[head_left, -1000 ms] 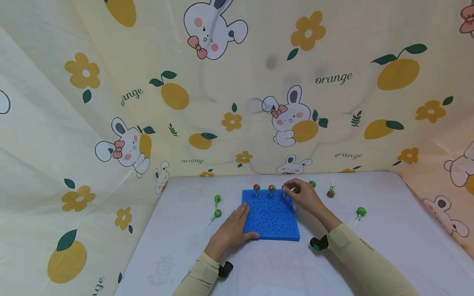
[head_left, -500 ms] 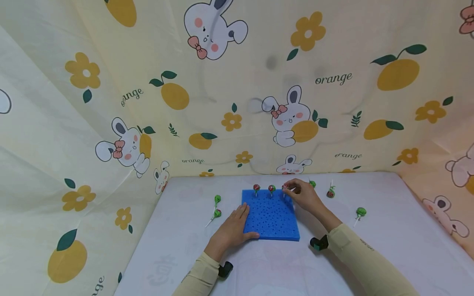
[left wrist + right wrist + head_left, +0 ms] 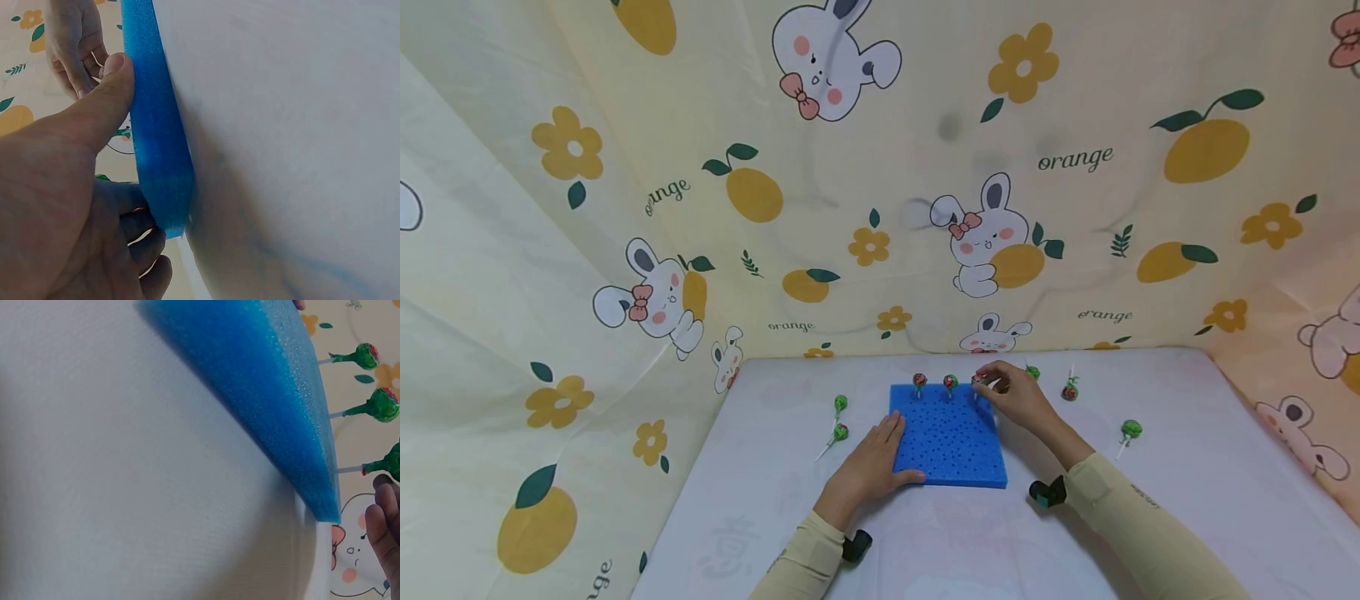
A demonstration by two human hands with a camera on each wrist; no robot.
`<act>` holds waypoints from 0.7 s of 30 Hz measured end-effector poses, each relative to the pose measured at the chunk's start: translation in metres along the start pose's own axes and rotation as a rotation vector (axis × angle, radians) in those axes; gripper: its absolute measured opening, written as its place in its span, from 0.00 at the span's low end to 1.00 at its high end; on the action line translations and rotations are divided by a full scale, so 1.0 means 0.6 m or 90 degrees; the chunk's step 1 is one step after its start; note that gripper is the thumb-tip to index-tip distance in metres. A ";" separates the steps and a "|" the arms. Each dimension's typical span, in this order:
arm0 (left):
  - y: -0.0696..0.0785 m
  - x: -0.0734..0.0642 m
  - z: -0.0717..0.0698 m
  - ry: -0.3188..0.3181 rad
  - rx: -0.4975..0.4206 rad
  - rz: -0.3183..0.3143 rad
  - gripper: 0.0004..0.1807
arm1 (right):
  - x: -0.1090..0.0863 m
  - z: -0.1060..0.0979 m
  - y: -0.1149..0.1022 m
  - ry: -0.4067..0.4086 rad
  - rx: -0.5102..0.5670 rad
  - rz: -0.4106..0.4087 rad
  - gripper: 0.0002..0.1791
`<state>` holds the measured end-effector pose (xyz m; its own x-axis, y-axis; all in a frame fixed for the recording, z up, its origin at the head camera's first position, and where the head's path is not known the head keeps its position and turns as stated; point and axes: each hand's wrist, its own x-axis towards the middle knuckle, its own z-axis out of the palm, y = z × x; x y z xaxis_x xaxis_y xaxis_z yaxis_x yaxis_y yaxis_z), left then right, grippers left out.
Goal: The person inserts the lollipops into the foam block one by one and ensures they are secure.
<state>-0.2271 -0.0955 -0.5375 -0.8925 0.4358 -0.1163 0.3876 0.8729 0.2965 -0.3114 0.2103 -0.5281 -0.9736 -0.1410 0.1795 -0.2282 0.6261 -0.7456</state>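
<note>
A blue foam board (image 3: 951, 446) lies on the table, its surface dotted with small holes. Along its far edge stand lollipops in green and red wrappers, a left one (image 3: 919, 381) and a middle one (image 3: 951, 382), sticks in the foam. My right hand (image 3: 1013, 393) pinches the head of a third lollipop (image 3: 390, 464) at the far right corner; its white stick meets the foam. At the board's near left side rests my left hand (image 3: 871, 460), fingers extended along the left edge. The left thumb (image 3: 112, 84) lies against the near edge.
Two lollipops, an upper one (image 3: 840, 402) and a lower one (image 3: 840, 433), lie left of the board. Others lie to the right: one (image 3: 1033, 372) behind my right hand, one (image 3: 1070, 390) farther over, one (image 3: 1131, 430) nearer. A printed cloth (image 3: 865, 167) hangs behind the white table (image 3: 760, 500).
</note>
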 end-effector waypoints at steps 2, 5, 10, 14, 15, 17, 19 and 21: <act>0.000 0.000 0.000 0.001 0.001 0.000 0.58 | 0.000 -0.001 0.000 -0.002 0.000 -0.001 0.18; 0.000 0.001 0.000 0.002 0.004 -0.001 0.58 | 0.000 -0.001 0.001 -0.003 -0.003 -0.004 0.18; 0.000 0.001 0.000 -0.001 0.006 -0.003 0.58 | -0.001 -0.002 0.000 -0.007 -0.004 -0.005 0.18; -0.002 0.003 0.001 -0.002 0.005 -0.001 0.58 | -0.002 -0.003 0.000 -0.006 -0.005 -0.006 0.18; -0.002 0.003 0.001 -0.003 0.004 -0.001 0.58 | -0.002 -0.003 0.000 -0.006 -0.006 -0.007 0.18; -0.002 0.004 0.001 -0.001 0.003 0.001 0.58 | -0.002 -0.003 0.001 -0.008 -0.009 -0.007 0.18; -0.002 0.004 0.001 -0.001 0.002 0.002 0.58 | -0.001 -0.002 0.002 -0.011 -0.011 -0.006 0.18; -0.002 0.004 0.001 -0.002 0.002 0.001 0.58 | -0.001 -0.002 0.003 -0.014 -0.011 -0.003 0.19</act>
<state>-0.2297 -0.0956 -0.5387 -0.8912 0.4378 -0.1189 0.3897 0.8729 0.2935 -0.3111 0.2121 -0.5288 -0.9725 -0.1607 0.1688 -0.2328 0.6383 -0.7337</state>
